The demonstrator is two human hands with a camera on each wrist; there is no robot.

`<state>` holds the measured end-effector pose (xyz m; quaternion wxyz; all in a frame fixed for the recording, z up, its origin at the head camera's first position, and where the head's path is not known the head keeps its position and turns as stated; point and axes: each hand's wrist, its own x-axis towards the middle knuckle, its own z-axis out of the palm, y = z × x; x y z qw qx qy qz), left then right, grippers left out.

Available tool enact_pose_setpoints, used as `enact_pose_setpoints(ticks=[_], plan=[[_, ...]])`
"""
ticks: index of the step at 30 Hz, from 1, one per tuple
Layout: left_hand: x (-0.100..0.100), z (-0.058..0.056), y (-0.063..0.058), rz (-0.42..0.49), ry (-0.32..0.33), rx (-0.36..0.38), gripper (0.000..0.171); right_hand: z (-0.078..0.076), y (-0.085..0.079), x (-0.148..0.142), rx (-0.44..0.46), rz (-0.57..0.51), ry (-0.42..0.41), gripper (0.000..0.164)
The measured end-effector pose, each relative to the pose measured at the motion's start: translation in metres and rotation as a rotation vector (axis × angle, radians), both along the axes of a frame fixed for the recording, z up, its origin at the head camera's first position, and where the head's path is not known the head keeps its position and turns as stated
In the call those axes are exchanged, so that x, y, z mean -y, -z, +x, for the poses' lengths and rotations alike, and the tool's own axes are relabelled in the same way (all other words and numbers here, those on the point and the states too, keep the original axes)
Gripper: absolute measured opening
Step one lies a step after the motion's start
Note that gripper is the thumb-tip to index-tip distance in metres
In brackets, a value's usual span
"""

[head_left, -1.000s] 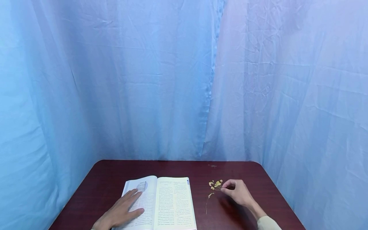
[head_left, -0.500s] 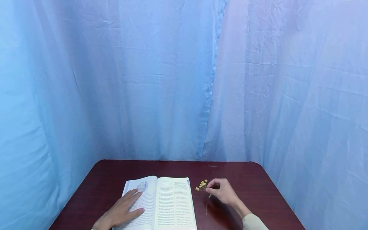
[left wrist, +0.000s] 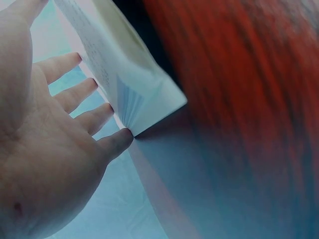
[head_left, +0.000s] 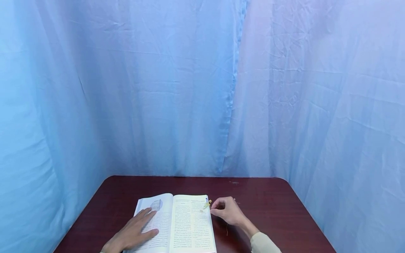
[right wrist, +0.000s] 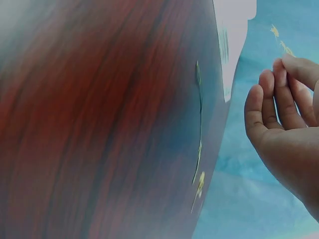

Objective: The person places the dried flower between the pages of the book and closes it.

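Observation:
An open book (head_left: 191, 228) with printed text lies on the dark red table. My left hand (head_left: 134, 230) rests on its left page, fingers straight and spread. Seen in the left wrist view, the same fingertips touch along the book's (left wrist: 107, 59) edge. At the book's right edge my right hand (head_left: 231, 212) pinches a dried yellow flower sprig (head_left: 207, 204) between thumb and fingers. Its blossoms hang over the upper right corner of the right page. The right wrist view shows the sprig (right wrist: 285, 47) sticking out past the thumb tip.
A thin dried stem (right wrist: 200, 119) and a small yellow flower piece (right wrist: 200, 185) lie on the table (right wrist: 109, 114) beside the book. Small pale bits (head_left: 234, 182) lie toward the far edge. Blue curtains (head_left: 183, 88) hang behind and at both sides.
My right hand has moved left with the flower sprig, from over the table to the book's right edge. The left hand and the book have stayed in place.

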<state>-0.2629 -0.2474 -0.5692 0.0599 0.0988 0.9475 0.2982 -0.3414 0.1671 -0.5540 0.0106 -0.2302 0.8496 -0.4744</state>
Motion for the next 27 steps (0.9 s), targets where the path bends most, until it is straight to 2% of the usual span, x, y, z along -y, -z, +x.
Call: enact_pose_setpoints(ticks=[4, 14, 27], plan=[[0.000, -0.001, 0.001, 0.001, 0.005, -0.006, 0.087, 0.000, 0.001, 0.014, 0.022, -0.009, -0.034, 0.008], [0.000, 0.000, 0.001, 0.002, 0.007, -0.010, 0.086, -0.001, 0.009, 0.048, 0.069, 0.006, -0.042, 0.008], [-0.002, 0.000, -0.002, 0.006, -0.002, 0.004, 0.088, -0.005, 0.012, 0.073, 0.062, -0.001, -0.026, 0.011]])
